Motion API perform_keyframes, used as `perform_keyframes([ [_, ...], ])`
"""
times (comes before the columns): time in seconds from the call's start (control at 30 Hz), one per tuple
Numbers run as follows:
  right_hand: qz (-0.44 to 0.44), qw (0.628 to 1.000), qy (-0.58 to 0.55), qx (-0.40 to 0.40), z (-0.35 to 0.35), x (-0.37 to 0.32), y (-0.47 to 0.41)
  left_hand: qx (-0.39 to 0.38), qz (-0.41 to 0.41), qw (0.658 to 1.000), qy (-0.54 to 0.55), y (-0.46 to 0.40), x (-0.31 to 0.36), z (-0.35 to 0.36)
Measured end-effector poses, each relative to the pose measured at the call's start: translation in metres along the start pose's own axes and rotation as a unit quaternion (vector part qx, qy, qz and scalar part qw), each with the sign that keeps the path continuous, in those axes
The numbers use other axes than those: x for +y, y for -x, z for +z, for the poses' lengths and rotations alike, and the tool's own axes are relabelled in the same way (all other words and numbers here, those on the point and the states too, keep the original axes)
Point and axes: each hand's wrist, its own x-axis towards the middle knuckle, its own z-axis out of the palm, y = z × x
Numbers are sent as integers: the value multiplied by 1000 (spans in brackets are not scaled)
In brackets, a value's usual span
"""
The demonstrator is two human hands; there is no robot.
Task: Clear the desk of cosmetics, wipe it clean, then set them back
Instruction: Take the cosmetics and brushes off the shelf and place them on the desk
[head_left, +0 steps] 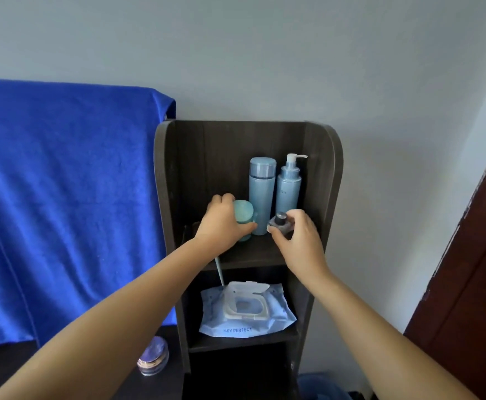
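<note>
On the top shelf of a dark wooden shelf unit, my left hand grips a teal round-lidded jar. My right hand holds a small clear bottle with a dark cap just above the same shelf. Behind them stand a tall light-blue bottle and a light-blue pump bottle, both upright against the back panel. A purple round compact lies on the dark desk at lower left.
A blue wet-wipe pack with its white flap open lies on the shelf below. A thin pale stick hangs from the upper shelf's edge. A blue cloth covers something at left. A brown door stands at right.
</note>
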Motion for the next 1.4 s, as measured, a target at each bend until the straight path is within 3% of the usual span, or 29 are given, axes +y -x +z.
perform_keyframes([
  [0.17,-30,996,-87,6,-23,-50,22,18,61,994,87,51,2,-52],
  [0.37,-35,980,-181,-69,-2,-125,76,20,90,986,136,133,-56,-112],
  [0.6,31,966,-176,-186,125,-156,149,-22,-40,991,125,177,-217,-136],
  [0.73,148,948,-130,-248,226,-127,200,-75,-144,982,98,190,-325,-111],
  [0.87,220,938,-39,-265,296,-86,246,-121,-181,973,77,206,-393,-65],
  [1.0,232,943,7,-238,332,-62,271,-151,-153,975,62,216,-419,-23],
  [1.2,168,956,77,-227,341,-62,281,-160,-96,982,33,231,-427,0],
  [1.4,189,950,37,-246,324,-73,267,-121,-21,992,-14,219,-418,-13],
])
